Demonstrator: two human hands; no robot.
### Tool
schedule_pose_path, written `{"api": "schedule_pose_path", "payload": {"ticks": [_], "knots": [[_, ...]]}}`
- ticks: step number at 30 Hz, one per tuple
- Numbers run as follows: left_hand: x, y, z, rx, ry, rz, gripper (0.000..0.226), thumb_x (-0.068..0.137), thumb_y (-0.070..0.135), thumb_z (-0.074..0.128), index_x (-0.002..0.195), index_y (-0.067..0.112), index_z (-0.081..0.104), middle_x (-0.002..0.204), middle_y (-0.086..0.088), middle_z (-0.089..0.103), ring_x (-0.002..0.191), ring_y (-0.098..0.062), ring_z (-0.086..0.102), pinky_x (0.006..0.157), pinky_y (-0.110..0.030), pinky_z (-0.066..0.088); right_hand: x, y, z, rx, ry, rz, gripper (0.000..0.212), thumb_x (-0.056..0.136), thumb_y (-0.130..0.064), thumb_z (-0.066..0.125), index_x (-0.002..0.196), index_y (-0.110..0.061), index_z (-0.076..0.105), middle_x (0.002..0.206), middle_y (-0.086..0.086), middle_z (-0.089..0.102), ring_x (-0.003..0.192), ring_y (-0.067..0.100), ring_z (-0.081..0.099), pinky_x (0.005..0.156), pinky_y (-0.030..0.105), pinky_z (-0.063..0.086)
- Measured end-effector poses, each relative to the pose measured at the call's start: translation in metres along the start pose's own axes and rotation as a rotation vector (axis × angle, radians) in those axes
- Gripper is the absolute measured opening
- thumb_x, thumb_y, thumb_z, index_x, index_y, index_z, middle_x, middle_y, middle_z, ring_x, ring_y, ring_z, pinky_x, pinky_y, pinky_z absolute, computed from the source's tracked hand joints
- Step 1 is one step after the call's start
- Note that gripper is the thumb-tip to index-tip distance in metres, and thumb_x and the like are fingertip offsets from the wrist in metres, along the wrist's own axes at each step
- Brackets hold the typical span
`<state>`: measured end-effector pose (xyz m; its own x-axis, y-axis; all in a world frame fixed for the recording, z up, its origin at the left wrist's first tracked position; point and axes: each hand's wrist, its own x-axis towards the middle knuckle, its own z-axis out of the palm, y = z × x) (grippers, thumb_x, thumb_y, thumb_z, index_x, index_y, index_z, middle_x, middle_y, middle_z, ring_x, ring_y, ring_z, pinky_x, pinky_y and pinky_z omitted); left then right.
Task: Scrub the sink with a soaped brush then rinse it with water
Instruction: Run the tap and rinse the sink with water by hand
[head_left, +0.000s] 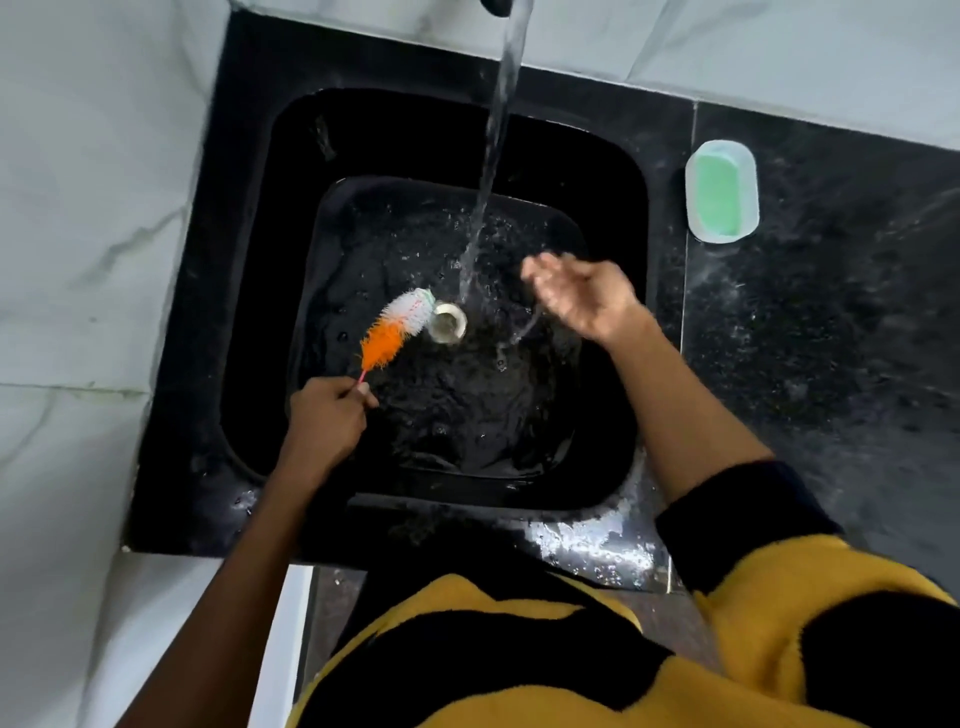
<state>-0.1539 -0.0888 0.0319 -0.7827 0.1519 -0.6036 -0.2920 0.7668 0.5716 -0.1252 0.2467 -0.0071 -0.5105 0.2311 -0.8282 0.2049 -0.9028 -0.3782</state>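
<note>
Black speckled granite counter (831, 338), wet and glossy along the front edge. White marble-look tile wall (88, 208) on the left and behind, grey veining. Seam in the counter slab right of the basin. Light is soft, even.

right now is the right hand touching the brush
Apart. The head view shows the right hand beside the water stream, black sink floor between it and the brush, which the left hand grips.
</note>
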Motion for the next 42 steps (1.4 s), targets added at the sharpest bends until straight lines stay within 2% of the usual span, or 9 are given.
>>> {"api": "schedule_pose_path", "payload": {"ticks": [4, 10, 17, 21, 26, 30, 33, 37, 42], "knots": [[0.001, 0.002, 0.001, -0.018, -0.005, -0.007, 0.037, 0.102, 0.023, 0.05, 0.074, 0.009, 0.071, 0.057, -0.004, 0.057, 0.05, -0.015, 0.048, 0.048, -0.024, 0.034, -0.009, 0.023, -0.015, 0.337, 0.219, -0.197, 0.029, 0.098, 0.0, 0.025, 0.087, -0.001, 0.052, 0.095, 0.02, 0.058, 0.088, 0.028, 0.06, 0.096, 0.041, 0.049], [0.0, 0.003, -0.005, -0.018, 0.003, 0.01, 0.037, 0.102, 0.019, 0.05, 0.075, 0.005, 0.07, 0.056, -0.006, 0.055, 0.039, -0.007, 0.043, 0.039, -0.017, 0.033, 0.003, 0.094, 0.051, 0.263, 0.177, 0.011, 0.033, 0.1, -0.004, 0.03, 0.093, 0.004, 0.061, 0.091, 0.021, 0.067, 0.076, 0.027, 0.068, 0.078, 0.034, 0.055], [-0.001, 0.005, -0.009, -0.045, 0.04, -0.001, 0.034, 0.102, 0.015, 0.051, 0.078, 0.001, 0.071, 0.055, -0.009, 0.053, 0.03, -0.004, 0.039, 0.034, -0.013, 0.027, 0.031, 0.078, 0.106, 0.355, 0.139, 0.077, 0.041, 0.103, -0.025, 0.021, 0.078, -0.012, 0.05, 0.057, 0.001, 0.046, 0.049, 0.012, 0.04, 0.051, 0.02, 0.032], [-0.003, 0.006, -0.006, -0.056, 0.038, -0.002, 0.035, 0.101, 0.016, 0.053, 0.074, 0.005, 0.071, 0.052, -0.005, 0.053, 0.032, -0.003, 0.038, 0.035, -0.014, 0.028, 0.046, 0.044, 0.098, 0.651, 0.026, -0.052, 0.049, 0.104, -0.036, 0.009, 0.115, -0.028, 0.056, 0.101, 0.0, 0.069, 0.095, 0.014, 0.066, 0.084, 0.024, 0.051], [-0.001, 0.005, -0.006, -0.062, 0.029, 0.001, 0.035, 0.101, 0.017, 0.053, 0.072, 0.007, 0.07, 0.051, -0.003, 0.053, 0.034, -0.002, 0.04, 0.037, -0.014, 0.029, 0.03, 0.001, 0.089, 0.6, 0.031, -0.216, 0.046, 0.107, -0.023, 0.025, 0.135, 0.005, 0.049, 0.138, 0.022, 0.051, 0.134, 0.032, 0.045, 0.112, 0.042, 0.035], [-0.003, 0.003, -0.004, -0.067, 0.018, -0.016, 0.035, 0.101, 0.017, 0.052, 0.073, 0.007, 0.071, 0.053, -0.005, 0.052, 0.032, -0.003, 0.036, 0.036, -0.016, 0.028, 0.024, 0.039, 0.086, 0.249, 0.123, -0.077, 0.047, 0.105, -0.022, 0.021, 0.094, 0.001, 0.061, 0.088, 0.017, 0.067, 0.087, 0.029, 0.065, 0.081, 0.033, 0.051], [-0.004, 0.003, -0.005, -0.063, 0.023, -0.022, 0.036, 0.102, 0.018, 0.052, 0.075, 0.005, 0.071, 0.055, -0.007, 0.052, 0.032, -0.003, 0.037, 0.036, -0.015, 0.028, 0.02, 0.072, 0.09, 0.029, 0.161, 0.119, 0.044, 0.103, -0.02, 0.026, 0.078, -0.005, 0.059, 0.072, 0.01, 0.059, 0.063, 0.02, 0.056, 0.066, 0.029, 0.047], [-0.006, -0.001, -0.009, -0.049, 0.035, -0.015, 0.036, 0.102, 0.019, 0.051, 0.074, 0.006, 0.071, 0.055, -0.006, 0.054, 0.033, -0.003, 0.038, 0.036, -0.014, 0.028, 0.02, 0.095, 0.103, 0.139, 0.161, 0.253, 0.046, 0.103, -0.019, 0.024, 0.064, -0.012, 0.048, 0.062, 0.003, 0.047, 0.054, 0.014, 0.041, 0.054, 0.022, 0.033], [-0.008, -0.009, -0.013, -0.06, 0.036, -0.044, 0.035, 0.102, 0.021, 0.053, 0.074, 0.011, 0.072, 0.055, -0.005, 0.056, 0.044, -0.012, 0.042, 0.045, -0.023, 0.031, 0.02, 0.065, 0.101, 0.364, 0.038, 0.179, 0.04, 0.103, -0.019, 0.02, 0.069, -0.014, 0.04, 0.056, -0.003, 0.035, 0.046, 0.01, 0.029, 0.052, 0.019, 0.026]]}}
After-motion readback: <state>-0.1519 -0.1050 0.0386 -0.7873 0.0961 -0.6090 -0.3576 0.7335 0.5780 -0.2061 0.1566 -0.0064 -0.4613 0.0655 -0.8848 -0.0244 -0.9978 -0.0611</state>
